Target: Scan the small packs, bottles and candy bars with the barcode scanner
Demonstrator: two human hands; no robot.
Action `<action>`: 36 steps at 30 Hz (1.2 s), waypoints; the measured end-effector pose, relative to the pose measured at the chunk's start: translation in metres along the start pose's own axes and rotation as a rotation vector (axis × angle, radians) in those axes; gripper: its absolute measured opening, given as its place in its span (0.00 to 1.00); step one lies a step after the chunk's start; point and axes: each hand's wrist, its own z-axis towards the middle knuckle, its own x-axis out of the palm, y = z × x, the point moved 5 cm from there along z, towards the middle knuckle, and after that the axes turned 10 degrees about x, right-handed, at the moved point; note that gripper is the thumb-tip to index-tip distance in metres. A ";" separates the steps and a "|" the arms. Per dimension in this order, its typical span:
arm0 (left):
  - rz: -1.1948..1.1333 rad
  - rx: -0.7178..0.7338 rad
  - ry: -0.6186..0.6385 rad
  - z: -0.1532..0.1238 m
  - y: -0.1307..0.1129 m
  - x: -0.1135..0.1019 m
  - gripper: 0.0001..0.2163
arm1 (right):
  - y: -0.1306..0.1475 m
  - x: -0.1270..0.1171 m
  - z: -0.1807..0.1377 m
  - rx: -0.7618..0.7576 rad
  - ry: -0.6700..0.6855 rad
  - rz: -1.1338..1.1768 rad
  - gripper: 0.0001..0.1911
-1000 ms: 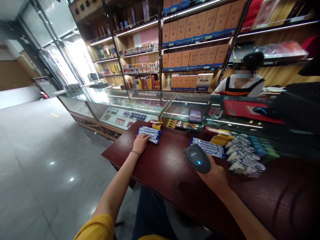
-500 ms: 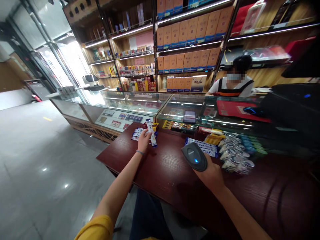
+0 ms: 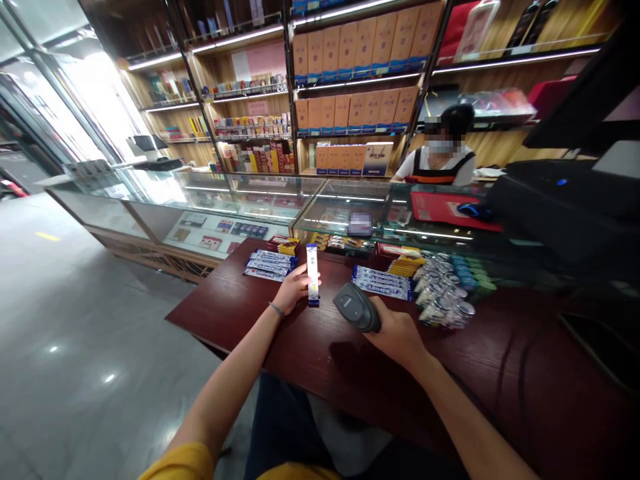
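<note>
My left hand (image 3: 294, 294) grips a long blue-and-white packet (image 3: 313, 273) and holds it upright on the dark red table (image 3: 240, 308). Just to its right, my right hand (image 3: 395, 331) is closed round a dark grey handheld barcode scanner (image 3: 357, 307), whose head points toward the packet. A pile of similar blue-and-white packets (image 3: 270, 264) lies on the table behind my left hand. A second pile of them (image 3: 383, 283) lies beyond the scanner.
Yellow packs (image 3: 406, 267) and a heap of small round silver and blue tins (image 3: 445, 293) lie at the table's right. Glass display counters (image 3: 260, 203) stand behind. A person in a mask (image 3: 440, 160) sits past them. A black monitor (image 3: 565, 200) is at right.
My left hand lifted one packet off the left pile, carried it right and stood it upright near the scanner. My right hand turned the scanner toward it. The view shifted left.
</note>
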 end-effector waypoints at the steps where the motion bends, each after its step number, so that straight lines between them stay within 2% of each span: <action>1: 0.003 -0.004 -0.001 0.000 0.000 0.000 0.31 | 0.000 0.000 0.000 0.000 0.006 -0.005 0.16; 3: -0.002 -0.008 0.004 0.000 0.000 0.000 0.31 | -0.001 0.002 0.000 0.011 0.013 -0.002 0.16; 9: -0.110 -0.019 0.044 -0.001 -0.001 -0.001 0.27 | -0.008 0.002 0.000 0.061 0.000 0.043 0.23; 13: -0.174 -0.013 0.074 -0.001 -0.002 -0.001 0.27 | -0.012 -0.002 0.001 0.100 -0.018 0.033 0.22; 20: -0.151 -0.007 -0.009 -0.002 -0.003 0.003 0.31 | -0.022 -0.012 0.002 0.242 -0.091 0.075 0.22; 23: -0.116 0.043 0.000 0.000 -0.005 0.010 0.30 | -0.029 -0.019 0.002 0.314 -0.143 0.116 0.22; 26: 0.039 0.133 0.036 0.006 -0.008 0.019 0.29 | -0.037 -0.027 0.003 0.392 -0.187 0.185 0.23; 31: 0.570 0.407 0.114 0.015 -0.011 0.047 0.16 | -0.053 -0.039 0.003 0.472 -0.306 0.265 0.24; 36: 1.008 0.669 0.406 0.011 0.004 0.095 0.18 | -0.072 -0.045 0.003 0.493 -0.382 0.269 0.29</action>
